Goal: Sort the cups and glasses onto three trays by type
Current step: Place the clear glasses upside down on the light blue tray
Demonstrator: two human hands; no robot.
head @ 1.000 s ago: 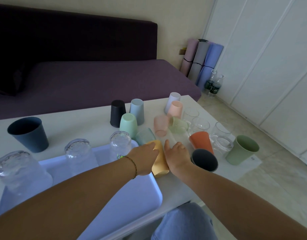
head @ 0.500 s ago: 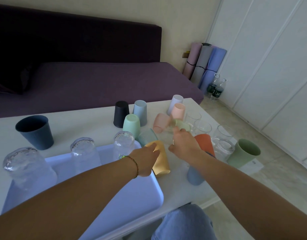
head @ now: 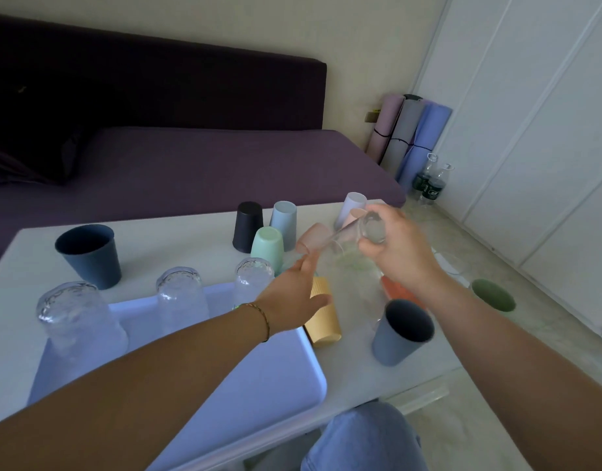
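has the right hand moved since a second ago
Yes. The right hand has lifted up and away from the yellow ribbed cup, toward the far table edge, and now holds a clear glass tilted in the air.

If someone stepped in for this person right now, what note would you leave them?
Right hand: holds a clear glass, tilted, above the table.
Left hand: open, empty, reaching toward that glass.
Done: three textured glasses stand upside down on the blue tray.
Left: set this glass down, then sort the coloured plastic cups and other clear glasses on the white table. No other trays are in view.
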